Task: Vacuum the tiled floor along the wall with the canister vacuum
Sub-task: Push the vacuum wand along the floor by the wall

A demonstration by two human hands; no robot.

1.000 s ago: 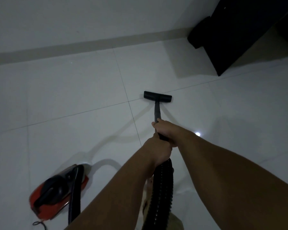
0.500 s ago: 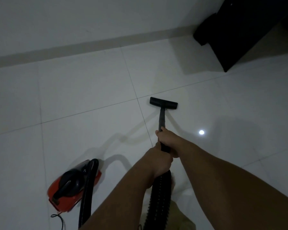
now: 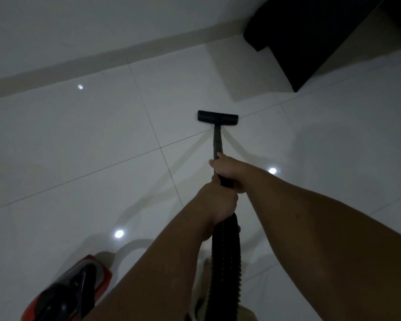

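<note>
A black floor nozzle [image 3: 217, 116] lies flat on the white tiled floor [image 3: 90, 140], on a grout line, some way short of the wall's beige skirting [image 3: 116, 57]. Its dark wand [image 3: 217, 142] runs back to my hands. My right hand [image 3: 228, 169] grips the wand in front. Just behind it, my left hand [image 3: 218, 200] holds the wand where the ribbed black hose [image 3: 225, 262] begins. The red and black canister [image 3: 72, 290] sits on the floor at the lower left, partly hidden by my left forearm.
A large black piece of furniture [image 3: 320, 35] stands against the wall at the upper right, its corner reaching out onto the tiles. Bright light spots reflect on the glossy floor. Open tiles stretch left along the skirting.
The nozzle has been pushed forward over the grout line toward the wall. The canister now sits lower and closer to me in the view. Both hands keep their grip.
</note>
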